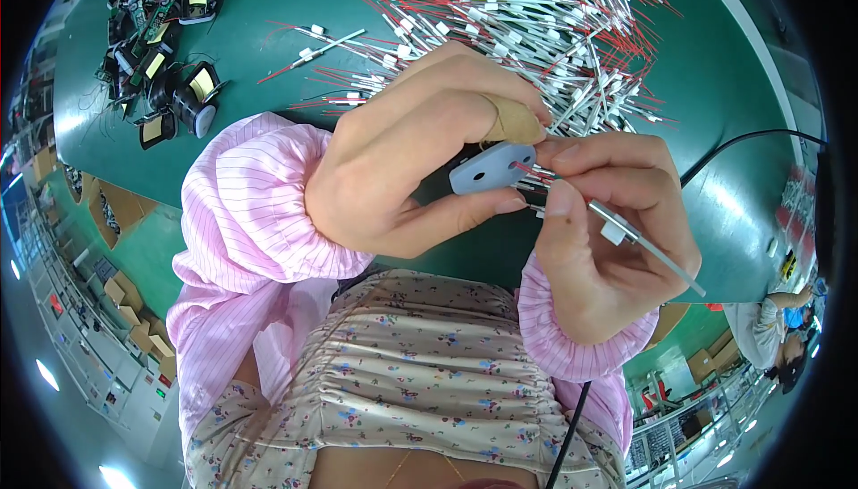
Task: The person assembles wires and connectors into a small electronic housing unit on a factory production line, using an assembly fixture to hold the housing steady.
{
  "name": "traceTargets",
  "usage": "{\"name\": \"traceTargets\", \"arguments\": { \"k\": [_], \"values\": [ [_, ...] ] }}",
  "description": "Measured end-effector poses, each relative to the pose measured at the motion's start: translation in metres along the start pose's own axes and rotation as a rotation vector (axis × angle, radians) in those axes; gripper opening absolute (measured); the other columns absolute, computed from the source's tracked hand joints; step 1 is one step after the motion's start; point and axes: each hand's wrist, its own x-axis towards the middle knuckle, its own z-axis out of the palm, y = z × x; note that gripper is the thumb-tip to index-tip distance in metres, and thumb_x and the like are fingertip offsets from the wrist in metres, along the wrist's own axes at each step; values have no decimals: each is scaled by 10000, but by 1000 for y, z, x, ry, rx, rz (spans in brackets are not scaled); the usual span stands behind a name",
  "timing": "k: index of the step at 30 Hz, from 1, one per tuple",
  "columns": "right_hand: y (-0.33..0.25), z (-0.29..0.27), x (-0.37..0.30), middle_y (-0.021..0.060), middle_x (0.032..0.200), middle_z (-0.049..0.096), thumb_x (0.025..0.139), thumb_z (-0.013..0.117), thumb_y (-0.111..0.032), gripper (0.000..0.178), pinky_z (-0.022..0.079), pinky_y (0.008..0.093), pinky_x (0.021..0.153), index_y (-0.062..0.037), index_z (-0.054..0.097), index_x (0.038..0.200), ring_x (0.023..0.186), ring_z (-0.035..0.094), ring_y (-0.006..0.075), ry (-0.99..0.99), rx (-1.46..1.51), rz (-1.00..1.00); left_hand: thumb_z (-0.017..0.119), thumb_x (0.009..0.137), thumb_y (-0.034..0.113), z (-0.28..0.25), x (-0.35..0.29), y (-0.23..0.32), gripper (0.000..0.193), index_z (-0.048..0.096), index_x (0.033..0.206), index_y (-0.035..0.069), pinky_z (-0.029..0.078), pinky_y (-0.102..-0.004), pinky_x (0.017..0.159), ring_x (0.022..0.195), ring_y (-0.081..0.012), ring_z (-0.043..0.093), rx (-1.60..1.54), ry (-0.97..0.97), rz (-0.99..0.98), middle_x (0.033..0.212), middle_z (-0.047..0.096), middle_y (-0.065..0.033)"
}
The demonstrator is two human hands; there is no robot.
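My left hand (402, 145) grips a small grey-blue plastic housing (490, 170) between thumb and fingers, a brown tape wrap (516, 121) round one finger. Dark holes show in the housing's face. In my right hand (617, 221) is a thin wired rod (666, 264) with a white tag and red wires, pinched between thumb and fingers. Its red wire ends reach the hole at the right end of the housing; whether they pass inside I cannot tell. The rod's pale tail points down to the right across my palm.
Beyond my hands a large heap of similar wired rods (536, 15) covers the green table (259, 69). Several black parts with circuit boards and yellow pads (165, 51) lie at the far left. A black cable (751, 137) crosses the right side. Another person (769, 328) is at the right edge.
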Motion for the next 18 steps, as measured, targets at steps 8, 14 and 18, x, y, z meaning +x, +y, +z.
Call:
{"name": "traceTargets", "arguments": {
  "k": [8, 14, 18],
  "values": [
    [-3, -2, 1, 192, 936, 606, 757, 627, 104, 105, 545, 292, 733, 68, 565, 833, 813, 656, 229, -30, -106, -26, 734, 764, 119, -3, 3, 2, 385, 557, 1049, -71, 474, -397, 775, 893, -320, 605, 12, -19, 2, 1040, 611, -240],
    [-1, -2, 0, 195, 929, 613, 742, 636, 114, 127, 547, 271, 709, 66, 565, 835, 806, 662, 223, -19, -125, -49, 740, 743, 109, -5, 5, 0, 387, 569, 1034, -81, 476, -399, 770, 880, -324, 606, 20, -52, 26, 1023, 613, -244],
    [-1, -2, 0, 195, 927, 615, 736, 634, 120, 131, 551, 267, 707, 65, 566, 834, 807, 665, 222, -31, -141, -56, 747, 720, 97, -6, 6, 1, 399, 573, 1031, -82, 477, -396, 763, 870, -320, 610, 33, -67, 21, 1018, 614, -240]
  ]
}}
